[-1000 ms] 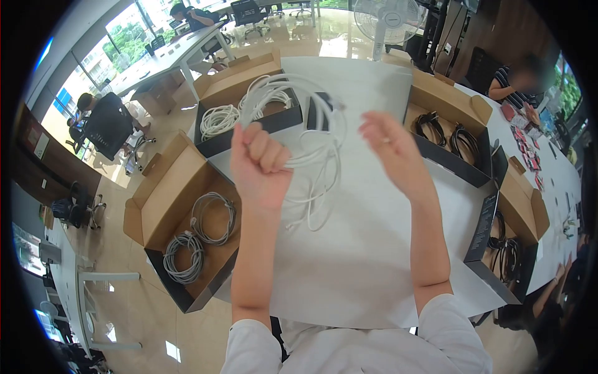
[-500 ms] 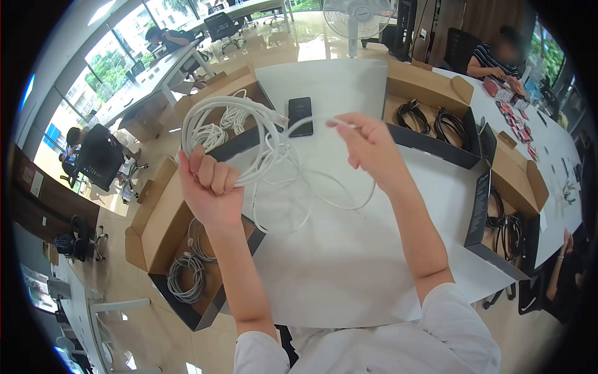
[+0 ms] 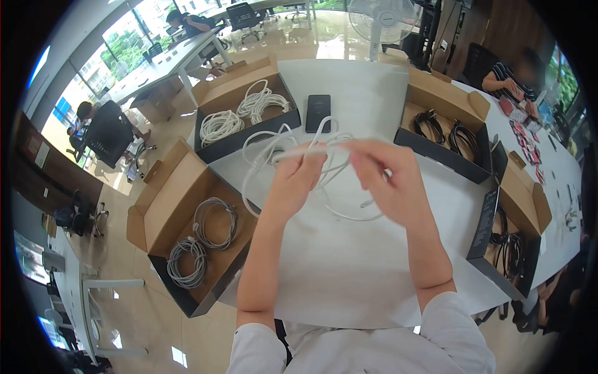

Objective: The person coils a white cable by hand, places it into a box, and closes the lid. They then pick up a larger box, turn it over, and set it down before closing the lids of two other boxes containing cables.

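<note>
A long white network cable [image 3: 256, 161] hangs in loose loops above the table. My left hand [image 3: 295, 182] is closed around its gathered loops, with the thumb side up. To its right, my right hand [image 3: 389, 181] is at a stretch of the same cable that runs across between both hands; its fingers are bent and blurred, and they seem to pinch the cable. One loop dangles below the right hand, with a cable end close to it. Just beyond the hands, a black phone-like device [image 3: 318, 112] lies flat on the white table [image 3: 349, 268].
Open boxes surround the table: one with white cable coils [image 3: 222, 126] at the back left, one with grey cable coils [image 3: 187, 262] at the left, and black cables [image 3: 462, 138] in two boxes at the right. A fan [image 3: 381, 25] stands behind. People sit at other desks.
My left hand has moved right and lower with the loops, which have loosened and spread. My right hand has come down slightly, nearer the left. The view has shifted a little.
</note>
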Motion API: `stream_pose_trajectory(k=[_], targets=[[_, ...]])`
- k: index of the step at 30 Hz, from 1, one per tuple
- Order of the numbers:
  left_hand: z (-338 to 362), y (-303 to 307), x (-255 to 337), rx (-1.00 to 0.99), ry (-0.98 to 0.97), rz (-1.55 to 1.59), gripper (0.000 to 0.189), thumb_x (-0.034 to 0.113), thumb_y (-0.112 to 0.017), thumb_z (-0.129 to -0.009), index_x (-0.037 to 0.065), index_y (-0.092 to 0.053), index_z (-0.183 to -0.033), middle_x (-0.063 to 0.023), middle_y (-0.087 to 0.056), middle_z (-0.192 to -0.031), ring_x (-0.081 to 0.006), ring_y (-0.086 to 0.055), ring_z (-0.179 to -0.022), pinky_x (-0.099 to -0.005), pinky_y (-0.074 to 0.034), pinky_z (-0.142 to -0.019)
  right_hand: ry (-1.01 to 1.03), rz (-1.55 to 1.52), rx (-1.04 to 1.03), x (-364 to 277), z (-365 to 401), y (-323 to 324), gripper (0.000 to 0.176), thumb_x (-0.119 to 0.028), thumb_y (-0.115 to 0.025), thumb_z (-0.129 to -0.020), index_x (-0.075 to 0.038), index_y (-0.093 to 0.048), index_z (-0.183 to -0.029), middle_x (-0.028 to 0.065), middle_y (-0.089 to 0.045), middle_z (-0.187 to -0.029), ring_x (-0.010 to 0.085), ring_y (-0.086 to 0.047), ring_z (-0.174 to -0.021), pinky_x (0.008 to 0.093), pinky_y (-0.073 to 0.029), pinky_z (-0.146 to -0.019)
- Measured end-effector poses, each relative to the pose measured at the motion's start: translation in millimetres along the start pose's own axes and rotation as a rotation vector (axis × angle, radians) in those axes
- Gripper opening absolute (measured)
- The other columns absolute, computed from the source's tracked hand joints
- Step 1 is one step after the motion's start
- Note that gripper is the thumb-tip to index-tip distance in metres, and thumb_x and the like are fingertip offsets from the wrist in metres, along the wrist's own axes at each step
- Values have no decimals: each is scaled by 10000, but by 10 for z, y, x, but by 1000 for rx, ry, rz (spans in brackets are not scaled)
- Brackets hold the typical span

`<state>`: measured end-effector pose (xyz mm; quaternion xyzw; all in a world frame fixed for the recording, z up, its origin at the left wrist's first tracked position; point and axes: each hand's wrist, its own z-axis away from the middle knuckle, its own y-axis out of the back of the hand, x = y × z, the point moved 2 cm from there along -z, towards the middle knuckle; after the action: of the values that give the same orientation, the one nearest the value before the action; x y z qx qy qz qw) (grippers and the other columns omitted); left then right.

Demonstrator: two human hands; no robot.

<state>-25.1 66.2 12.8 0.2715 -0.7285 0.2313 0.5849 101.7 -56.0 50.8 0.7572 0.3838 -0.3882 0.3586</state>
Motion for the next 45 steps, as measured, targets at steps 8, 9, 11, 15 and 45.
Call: stream_pose_trajectory(k=[8, 9, 11, 15, 45], targets=[[47, -12, 99, -114, 56, 164, 431, 392, -482, -1023, 113, -454, -695, 79, -345, -564, -27, -265, -508, -231, -205, -456, 485, 437, -39, -264, 28, 3, 533, -52, -705, -691, -124, -645, -1216, 117, -471, -1355, 377, -402, -1259, 502, -256, -1060], [75, -3, 105, -192, 38, 192, 421, 389, -482, -1020, 114, -450, -704, 82, -329, -573, -32, -251, -505, -234, -191, -456, 444, 444, -2, -214, -2, 18, 563, -34, -695, -681, -113, -627, -1234, 121, -501, -1320, 364, -434, -1239, 472, -291, -1046], [127, 11, 119, -347, 0, 248, 400, 384, -484, -1016, 117, -443, -721, 86, -297, -593, -42, -223, -501, -239, -163, -455, 361, 454, 70, -114, -62, 49, 624, 1, -676, -659, -92, -591, -1270, 127, -563, -1251, 337, -499, -1200, 412, -362, -1017], [145, 1, 111, -479, -13, 283, 402, 418, -491, -1009, 105, -447, -759, 80, -311, -602, -38, -248, -506, -239, -176, -451, -16, 70, -107, 230, -171, 92, 426, 36, -651, -737, -26, -638, -1158, 74, -666, -917, 197, -634, -863, 279, -478, -773], [370, -970, -791, -1171, 387, -500, 259, 254, -532, -911, 28, -654, -942, -80, -683, -689, -168, -620, -527, -288, -490, -523, 205, -1314, 164, 527, -233, 1074, 205, -131, -501, -1008, 27, -602, -1092, -77, -298, -558, 8, -234, -418, 204, -230, -401]])
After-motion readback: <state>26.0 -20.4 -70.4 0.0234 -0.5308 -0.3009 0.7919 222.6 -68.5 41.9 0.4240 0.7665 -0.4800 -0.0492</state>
